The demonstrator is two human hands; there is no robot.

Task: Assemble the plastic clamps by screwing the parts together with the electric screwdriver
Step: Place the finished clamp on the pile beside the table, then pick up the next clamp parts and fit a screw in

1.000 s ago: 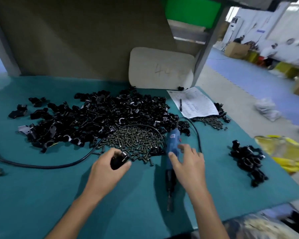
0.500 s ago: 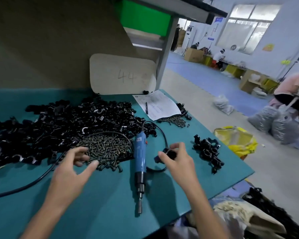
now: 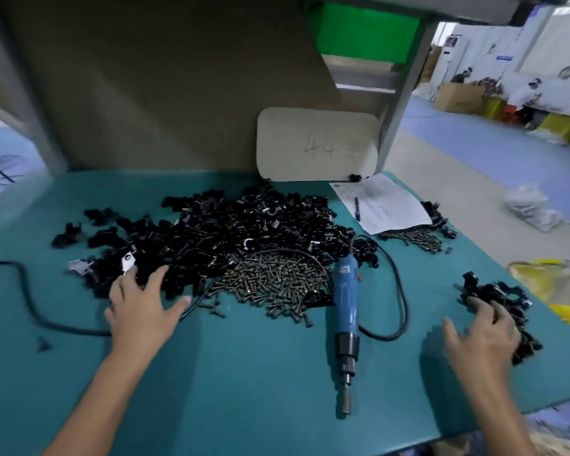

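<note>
A big heap of black plastic clamp parts [image 3: 237, 225] covers the middle of the teal table [image 3: 244, 373]. In front of it lies a pile of brass-coloured screws [image 3: 273, 284]. The blue electric screwdriver [image 3: 345, 307] lies flat to their right, bit toward me, nobody holding it. My left hand [image 3: 142, 311] is spread open over the near left edge of the black heap, fingertips at the parts. My right hand [image 3: 481, 337] is open with fingers spread, reaching onto the small pile of assembled clamps [image 3: 497, 304] at the right; it grips nothing I can see.
The screwdriver's black cable [image 3: 402, 291] loops right of the tool and runs left under my left hand. A paper sheet with a pen [image 3: 380, 202] and more screws [image 3: 415, 238] lie at the back right. A yellow bag [image 3: 563, 291] sits beyond the table's right edge.
My right hand carried a black clamp to the right-hand pile and let it go. My left hand moved forward and left to the black heap. The camera swung back left.
</note>
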